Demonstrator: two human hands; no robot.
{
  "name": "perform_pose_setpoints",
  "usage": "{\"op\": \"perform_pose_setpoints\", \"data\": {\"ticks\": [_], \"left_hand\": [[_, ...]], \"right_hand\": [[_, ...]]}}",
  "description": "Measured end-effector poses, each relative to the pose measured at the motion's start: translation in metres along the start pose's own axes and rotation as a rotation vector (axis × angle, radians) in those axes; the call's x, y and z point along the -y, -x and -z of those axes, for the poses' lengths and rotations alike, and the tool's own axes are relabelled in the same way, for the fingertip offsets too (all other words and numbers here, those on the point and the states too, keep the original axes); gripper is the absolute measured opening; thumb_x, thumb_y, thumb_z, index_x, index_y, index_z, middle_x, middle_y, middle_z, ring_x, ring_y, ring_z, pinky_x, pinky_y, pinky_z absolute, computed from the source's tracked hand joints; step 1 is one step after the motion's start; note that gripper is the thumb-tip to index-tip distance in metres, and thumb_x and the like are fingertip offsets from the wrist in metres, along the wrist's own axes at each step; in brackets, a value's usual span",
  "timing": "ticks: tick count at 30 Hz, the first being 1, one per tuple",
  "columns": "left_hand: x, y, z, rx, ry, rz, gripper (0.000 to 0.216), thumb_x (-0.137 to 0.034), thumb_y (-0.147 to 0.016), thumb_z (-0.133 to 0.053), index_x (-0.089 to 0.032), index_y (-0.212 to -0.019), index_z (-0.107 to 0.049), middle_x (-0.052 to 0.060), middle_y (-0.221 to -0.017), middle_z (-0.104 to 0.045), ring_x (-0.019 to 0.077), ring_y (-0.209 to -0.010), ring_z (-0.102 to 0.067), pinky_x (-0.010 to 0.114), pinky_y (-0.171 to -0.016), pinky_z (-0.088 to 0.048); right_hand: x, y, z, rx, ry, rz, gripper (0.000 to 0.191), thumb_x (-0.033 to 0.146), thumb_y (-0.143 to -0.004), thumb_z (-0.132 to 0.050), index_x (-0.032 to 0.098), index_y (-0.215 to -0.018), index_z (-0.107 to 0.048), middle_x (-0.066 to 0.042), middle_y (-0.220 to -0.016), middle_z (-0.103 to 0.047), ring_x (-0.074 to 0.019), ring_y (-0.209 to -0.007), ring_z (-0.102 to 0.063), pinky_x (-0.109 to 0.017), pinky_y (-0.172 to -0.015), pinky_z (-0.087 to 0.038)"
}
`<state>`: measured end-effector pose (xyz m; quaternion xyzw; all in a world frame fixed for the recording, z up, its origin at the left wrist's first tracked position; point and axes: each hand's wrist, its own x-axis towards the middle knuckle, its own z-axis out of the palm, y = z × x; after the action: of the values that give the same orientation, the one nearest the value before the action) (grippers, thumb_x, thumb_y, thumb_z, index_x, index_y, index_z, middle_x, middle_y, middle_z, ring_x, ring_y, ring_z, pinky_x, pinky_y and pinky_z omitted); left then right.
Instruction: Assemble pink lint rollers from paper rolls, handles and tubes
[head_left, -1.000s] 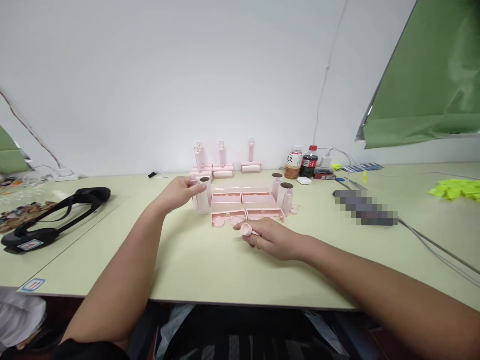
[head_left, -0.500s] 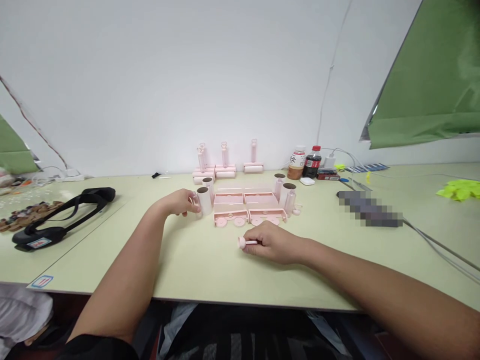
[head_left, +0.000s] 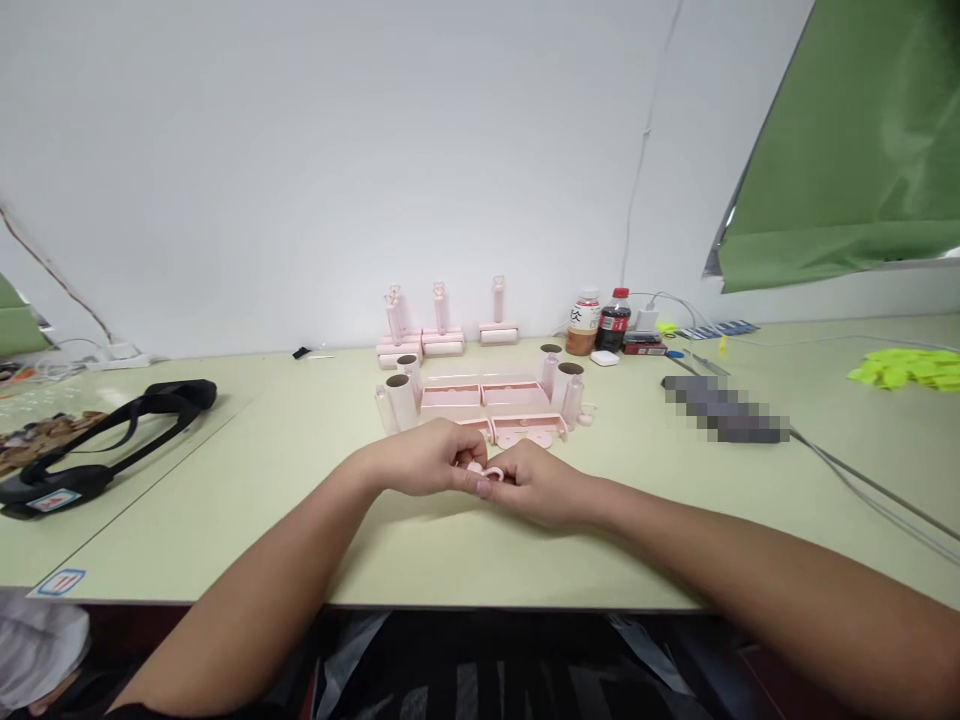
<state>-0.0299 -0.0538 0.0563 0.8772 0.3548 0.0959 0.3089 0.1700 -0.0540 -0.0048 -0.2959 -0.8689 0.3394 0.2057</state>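
My left hand (head_left: 431, 457) and my right hand (head_left: 540, 485) meet over the table in front of me, fingertips pinched together. Between them is a small pink plastic cap with a curved loop (head_left: 493, 473), mostly hidden by the fingers. Just beyond lie pink lint roller covers (head_left: 529, 425), one partly behind my left hand. White paper roller tubes with brown cores (head_left: 403, 402) stand at both sides of them. A clear pink handle tube (head_left: 385, 408) stands at the left, and another (head_left: 572, 402) at the right. A second small pink cap (head_left: 587, 414) lies beside that one.
Several assembled pink lint rollers (head_left: 442, 335) stand along the wall. A cola bottle (head_left: 614, 320), a drink bottle (head_left: 583, 322) and a white case (head_left: 604, 357) are at the back right. A black head strap (head_left: 112, 440) lies left; yellow-green pieces (head_left: 904, 368) lie far right.
My left hand has left the clear handle tube at the left and come right to meet my right hand at the pink cap. The view has shifted slightly.
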Motion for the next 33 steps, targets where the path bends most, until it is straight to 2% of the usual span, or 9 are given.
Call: {"op": "perform_pose_setpoints", "data": {"ticks": [5, 8, 10, 12, 15, 18, 25, 30, 33], "left_hand": [[0.01, -0.002, 0.001, 0.111, 0.006, 0.052, 0.026, -0.041, -0.071, -0.07, -0.018, -0.067, -0.061, -0.002, -0.061, -0.05, 0.0112, -0.055, -0.042, 0.023, -0.049, -0.029], [0.021, 0.003, 0.01, 0.185, -0.043, 0.148, 0.02, -0.033, -0.064, -0.072, -0.019, -0.062, -0.059, -0.003, -0.058, -0.051, 0.0118, -0.053, -0.043, 0.023, -0.049, -0.028], [0.033, 0.012, 0.022, 0.205, -0.081, 0.277, 0.019, -0.028, -0.059, -0.071, -0.019, -0.058, -0.054, -0.003, -0.056, -0.049, 0.0119, -0.051, -0.041, 0.024, -0.049, -0.027], [0.048, 0.025, 0.038, 0.166, -0.083, 0.44, 0.019, -0.026, -0.058, -0.067, -0.02, -0.054, -0.05, -0.003, -0.055, -0.048, 0.0119, -0.05, -0.039, 0.025, -0.049, -0.026], [0.075, 0.044, 0.063, 0.065, -0.075, 0.708, 0.013, -0.027, -0.056, -0.065, -0.02, -0.056, -0.054, 0.001, -0.063, -0.058, 0.0143, -0.054, -0.046, 0.026, -0.051, -0.031], [0.097, 0.052, 0.075, -0.07, -0.077, 0.83, 0.015, -0.03, -0.054, -0.067, -0.02, -0.06, -0.057, 0.004, -0.071, -0.063, 0.0149, -0.055, -0.048, 0.026, -0.051, -0.031], [0.111, 0.033, 0.06, -0.199, -0.02, 0.761, 0.02, -0.031, -0.055, -0.068, -0.02, -0.063, -0.054, 0.0, -0.059, -0.05, 0.0124, -0.051, -0.044, 0.024, -0.047, -0.028], [0.114, 0.026, 0.056, -0.257, -0.007, 0.741, 0.027, -0.031, -0.055, -0.067, -0.02, -0.078, -0.057, 0.0, -0.066, -0.053, 0.0129, -0.054, -0.048, 0.023, -0.045, -0.032], [0.114, 0.029, 0.057, -0.235, 0.014, 0.729, 0.037, -0.03, -0.055, -0.067, -0.02, -0.09, -0.057, 0.001, -0.072, -0.057, 0.0136, -0.058, -0.051, 0.022, -0.047, -0.036]], "right_hand": [[0.003, -0.001, -0.003, -0.007, -0.001, -0.078, 0.04, 0.04, -0.088, -0.051, 0.018, -0.058, -0.036, 0.006, -0.056, -0.028, -0.0076, -0.053, -0.027, -0.024, -0.049, -0.02], [0.007, 0.0, -0.002, 0.035, 0.013, -0.073, 0.027, 0.032, -0.088, -0.051, 0.016, -0.066, -0.054, 0.005, -0.059, -0.045, -0.0089, -0.057, -0.039, -0.022, -0.052, -0.029], [0.008, 0.001, 0.0, 0.059, 0.018, -0.063, 0.019, 0.029, -0.087, -0.052, 0.016, -0.079, -0.064, 0.002, -0.067, -0.057, -0.0104, -0.062, -0.047, -0.022, -0.056, -0.034], [0.008, 0.002, 0.001, 0.082, 0.025, -0.059, 0.018, 0.028, -0.087, -0.052, 0.017, -0.086, -0.067, 0.001, -0.072, -0.061, -0.0111, -0.064, -0.049, -0.023, -0.057, -0.036], [0.006, 0.004, 0.003, 0.118, 0.022, -0.052, 0.018, 0.028, -0.087, -0.053, 0.018, -0.089, -0.068, 0.002, -0.07, -0.06, -0.0106, -0.061, -0.047, -0.022, -0.055, -0.034], [0.005, 0.005, 0.004, 0.143, 0.018, -0.037, 0.016, 0.026, -0.086, -0.054, 0.018, -0.091, -0.068, 0.002, -0.07, -0.059, -0.01, -0.061, -0.046, -0.022, -0.054, -0.032], [0.006, 0.006, 0.007, 0.17, 0.032, -0.039, 0.017, 0.026, -0.086, -0.054, 0.018, -0.094, -0.067, 0.003, -0.07, -0.056, -0.0096, -0.061, -0.045, -0.021, -0.055, -0.032], [0.004, 0.006, 0.007, 0.179, 0.03, -0.043, 0.016, 0.027, -0.086, -0.054, 0.019, -0.094, -0.066, 0.004, -0.07, -0.056, -0.0091, -0.062, -0.045, -0.021, -0.055, -0.032], [0.004, 0.005, 0.007, 0.175, 0.032, -0.035, 0.017, 0.028, -0.087, -0.054, 0.019, -0.094, -0.066, 0.004, -0.071, -0.056, -0.0092, -0.062, -0.046, -0.021, -0.055, -0.033]]}}
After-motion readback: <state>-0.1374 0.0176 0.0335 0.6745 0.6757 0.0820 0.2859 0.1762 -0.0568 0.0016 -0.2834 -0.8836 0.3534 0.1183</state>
